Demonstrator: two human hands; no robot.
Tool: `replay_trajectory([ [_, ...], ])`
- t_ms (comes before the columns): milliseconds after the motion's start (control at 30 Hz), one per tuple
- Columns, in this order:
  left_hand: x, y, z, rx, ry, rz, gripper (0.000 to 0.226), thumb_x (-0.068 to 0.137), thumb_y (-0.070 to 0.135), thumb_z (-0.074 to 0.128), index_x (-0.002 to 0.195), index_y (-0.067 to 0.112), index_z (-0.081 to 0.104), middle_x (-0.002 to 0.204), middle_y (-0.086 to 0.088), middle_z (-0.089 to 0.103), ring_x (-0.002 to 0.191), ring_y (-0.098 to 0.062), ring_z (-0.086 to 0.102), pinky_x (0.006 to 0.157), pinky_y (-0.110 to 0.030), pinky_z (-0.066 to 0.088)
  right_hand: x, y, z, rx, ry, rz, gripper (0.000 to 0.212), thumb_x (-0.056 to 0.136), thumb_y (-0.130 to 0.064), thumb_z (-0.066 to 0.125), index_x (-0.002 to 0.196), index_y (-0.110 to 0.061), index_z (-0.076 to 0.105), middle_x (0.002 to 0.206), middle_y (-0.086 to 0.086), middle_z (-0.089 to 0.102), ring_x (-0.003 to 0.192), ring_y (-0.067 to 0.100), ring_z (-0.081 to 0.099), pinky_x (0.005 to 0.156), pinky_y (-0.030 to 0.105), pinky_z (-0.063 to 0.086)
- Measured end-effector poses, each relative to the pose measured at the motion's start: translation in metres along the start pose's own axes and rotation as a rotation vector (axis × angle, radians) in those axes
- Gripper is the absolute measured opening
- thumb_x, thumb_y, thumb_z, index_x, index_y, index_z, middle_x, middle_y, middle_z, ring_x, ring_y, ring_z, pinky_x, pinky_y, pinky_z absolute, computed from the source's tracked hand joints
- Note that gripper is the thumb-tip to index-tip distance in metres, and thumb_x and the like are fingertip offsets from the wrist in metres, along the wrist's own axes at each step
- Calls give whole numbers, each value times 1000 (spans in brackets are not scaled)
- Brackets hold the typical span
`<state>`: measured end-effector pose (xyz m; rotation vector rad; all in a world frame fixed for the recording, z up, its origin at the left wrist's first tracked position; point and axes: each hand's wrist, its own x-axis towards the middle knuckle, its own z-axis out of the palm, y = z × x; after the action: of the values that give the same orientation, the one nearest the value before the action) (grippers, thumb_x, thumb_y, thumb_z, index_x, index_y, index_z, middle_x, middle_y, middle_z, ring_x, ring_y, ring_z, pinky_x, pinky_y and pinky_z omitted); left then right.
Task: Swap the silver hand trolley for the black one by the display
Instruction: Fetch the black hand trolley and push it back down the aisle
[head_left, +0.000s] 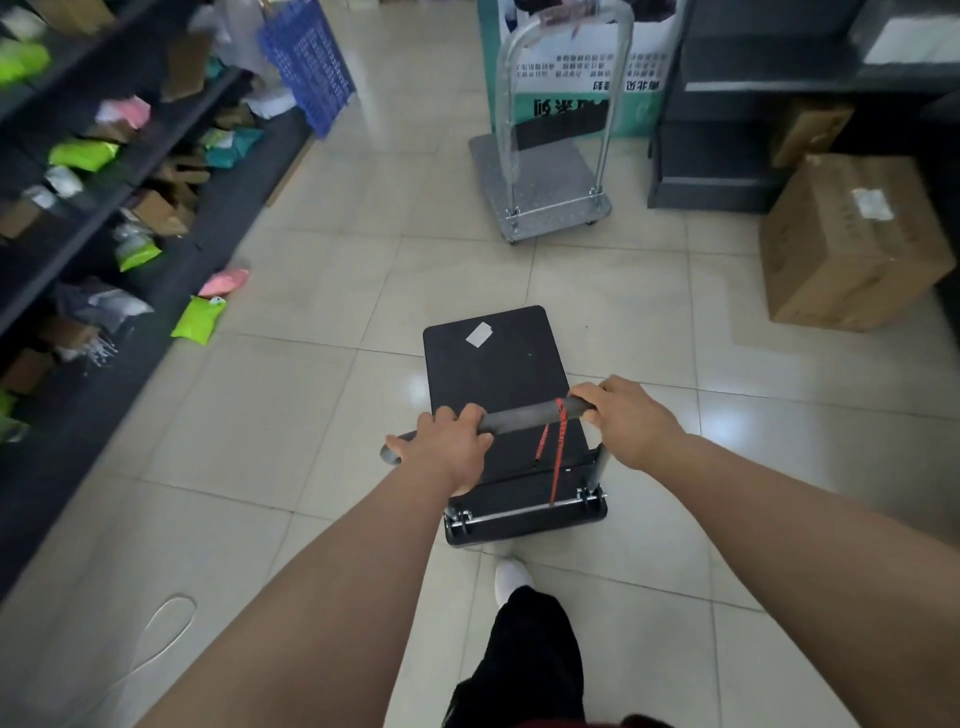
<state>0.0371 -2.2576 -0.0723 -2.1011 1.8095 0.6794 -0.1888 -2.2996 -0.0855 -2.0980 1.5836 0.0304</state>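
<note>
The black hand trolley (493, 364) stands on the tiled floor right in front of me, a white label on its flat deck and a red cord hanging from its dark handle bar. My left hand (441, 449) grips the left end of that bar and my right hand (626, 415) grips the right end. Farther ahead, the silver hand trolley (540, 179) stands with its upright chrome handle, parked against a green and white display stand (582, 67).
Dark shelving (104, 171) full of parcels runs along the left, with green and pink packets (200, 317) lying on the floor beside it. A blue plastic crate (306, 62) leans at the back left. A large cardboard box (847, 239) and a dark counter (727, 130) stand on the right.
</note>
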Motion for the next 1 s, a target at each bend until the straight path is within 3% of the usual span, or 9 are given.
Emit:
replay_trajectory([
  [467,184,-19,-117,-42,-14,-98,25,99,39,26,122,34,36,123,-3,45,115,-24,38,94,-63,34,237,-5,-73,-12,-26,-130,33,98,-20,40,129,-30,46,113,8,48,102,27,48,86,42,47],
  [667,267,-19,-165,-65,36,-201,29,100,37,28,129,38,33,129,-3,43,120,-25,36,97,-65,29,347,-2,-104,-109,24,-251,29,97,-26,39,126,-31,42,103,6,51,97,23,44,75,34,40],
  [1000,394,0,-233,-134,74,-271,35,99,34,30,133,41,31,132,-2,40,121,-26,35,100,-70,24,497,12,-167,-153,-84,-269,30,97,-29,37,127,-32,39,109,7,50,105,26,42,86,39,41],
])
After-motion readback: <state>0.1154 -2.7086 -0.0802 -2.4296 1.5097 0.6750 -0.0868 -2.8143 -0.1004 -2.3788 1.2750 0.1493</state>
